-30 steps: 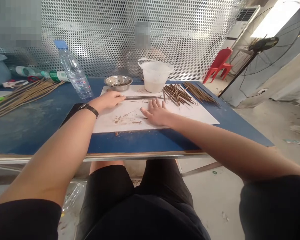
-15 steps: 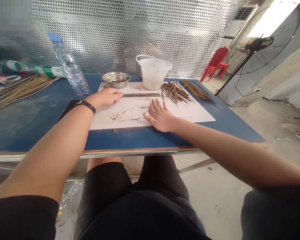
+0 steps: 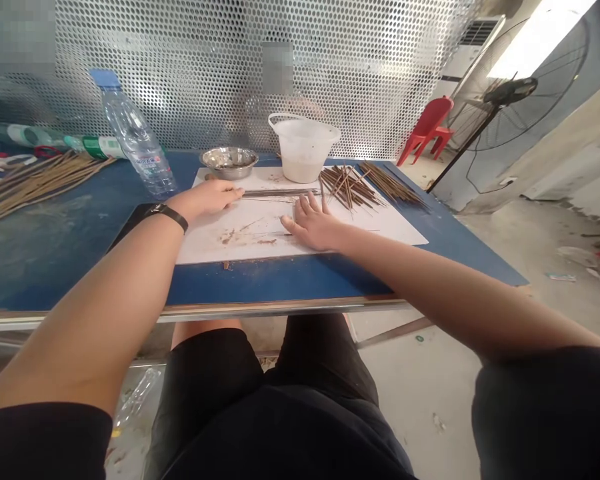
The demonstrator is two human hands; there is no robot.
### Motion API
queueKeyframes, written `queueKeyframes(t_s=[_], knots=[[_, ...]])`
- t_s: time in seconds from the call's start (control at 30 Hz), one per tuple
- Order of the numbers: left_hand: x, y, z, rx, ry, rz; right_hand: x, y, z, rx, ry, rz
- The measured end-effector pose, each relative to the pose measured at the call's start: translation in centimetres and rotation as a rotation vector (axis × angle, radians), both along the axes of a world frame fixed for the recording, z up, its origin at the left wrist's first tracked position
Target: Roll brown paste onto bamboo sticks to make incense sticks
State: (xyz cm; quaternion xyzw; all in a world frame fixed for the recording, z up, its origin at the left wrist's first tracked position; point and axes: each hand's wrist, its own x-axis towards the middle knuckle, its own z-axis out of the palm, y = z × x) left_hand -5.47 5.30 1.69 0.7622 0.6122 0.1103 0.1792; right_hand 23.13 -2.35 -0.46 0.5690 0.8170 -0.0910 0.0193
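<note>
My left hand, a dark band at its wrist, has its fingers together at the left end of a row of thin dark sticks. The sticks lie side by side across a white board smeared with brown. My right hand is palm down on the board with its fingers spread, fingertips at the near side of the sticks toward their right end. A single thin stick shows beside this hand. Just past the row's right end is a loose pile of brown sticks.
Behind the row stand a metal bowl and a white plastic bucket. More brown sticks lie at the right. A large plastic bottle and long tan sticks occupy the left. A perforated metal panel closes off the back.
My right hand has slid a little forward over the board, its fingertips now nearer the row of sticks. My left hand stays at the row's left end. The view has shifted slightly.
</note>
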Motion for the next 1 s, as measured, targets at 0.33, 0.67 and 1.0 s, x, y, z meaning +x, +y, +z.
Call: queueKeyframes(t_s=[0.33, 0.67, 1.0], knots=[[0.3, -0.3, 0.3, -0.009, -0.015, 0.001, -0.1, 3.1, -0.1, 0.024, 0.045, 0.042], [-0.4, 1.3, -0.8, -0.003, 0.005, -0.004, 2.5, -10.1, 0.9, -0.07, 0.003, 0.095], [-0.5, 1.0, -0.6, 0.007, 0.011, 0.018, 2.0, -5.9, -0.1, -0.034, -0.005, 0.032]])
